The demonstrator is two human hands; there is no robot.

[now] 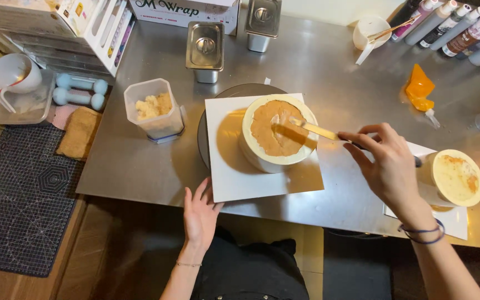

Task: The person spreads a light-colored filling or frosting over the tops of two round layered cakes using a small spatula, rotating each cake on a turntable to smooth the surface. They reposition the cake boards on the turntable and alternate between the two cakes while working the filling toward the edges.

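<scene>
Steel bench (140, 161) carries everything here. Reaching in from the lower right, the right hand (390, 164) is pinched around the handle of a spatula (315, 130), whose pale blade runs leftward from the fingers and lies flat on the brown filling atop a round cake (276, 133). That cake sits on a white square board (234, 172) over a dark turntable (204, 139). The left hand (200, 211) is released, fingers spread and pointing up, its fingertips touching the board's near edge just below the cake.

Just right of the right hand, partly hidden behind its wrist, stands a second smaller cake (455, 178) on white paper. Beyond that hand lie an orange piping bag (419, 89), a white cup (369, 30) and a row of bottles (451, 22). Left of the board, past the left hand, stands a clear plastic tub (155, 108) of crumbs; farther back are 2 lidded steel containers (205, 50). A black cutting mat (23, 205) lies far left.
</scene>
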